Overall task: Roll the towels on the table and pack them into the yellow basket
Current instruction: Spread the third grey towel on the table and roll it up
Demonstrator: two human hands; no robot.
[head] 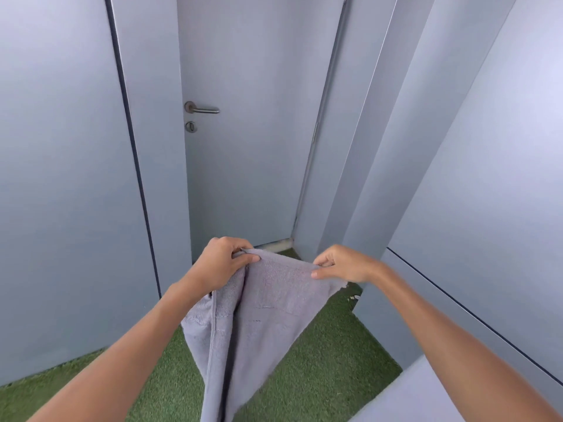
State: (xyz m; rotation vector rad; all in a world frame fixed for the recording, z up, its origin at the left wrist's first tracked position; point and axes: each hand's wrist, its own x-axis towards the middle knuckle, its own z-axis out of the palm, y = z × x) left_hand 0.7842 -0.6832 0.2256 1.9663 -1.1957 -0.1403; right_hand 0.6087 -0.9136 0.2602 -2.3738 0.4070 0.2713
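A light grey towel (262, 315) hangs in the air in front of me, its lower part draping down out of the bottom of the view. My left hand (222, 263) grips the towel's top left corner with curled fingers. My right hand (341, 264) pinches the top edge further right between thumb and fingers. The stretch of towel between both hands is spread fairly flat. Neither the table's top nor a yellow basket is in view.
A grey door (249, 123) with a metal handle (202, 108) stands straight ahead. Grey wall panels (61, 178) close in on both sides. Green artificial turf (320, 354) covers the floor. A pale grey surface edge (420, 391) shows at the bottom right.
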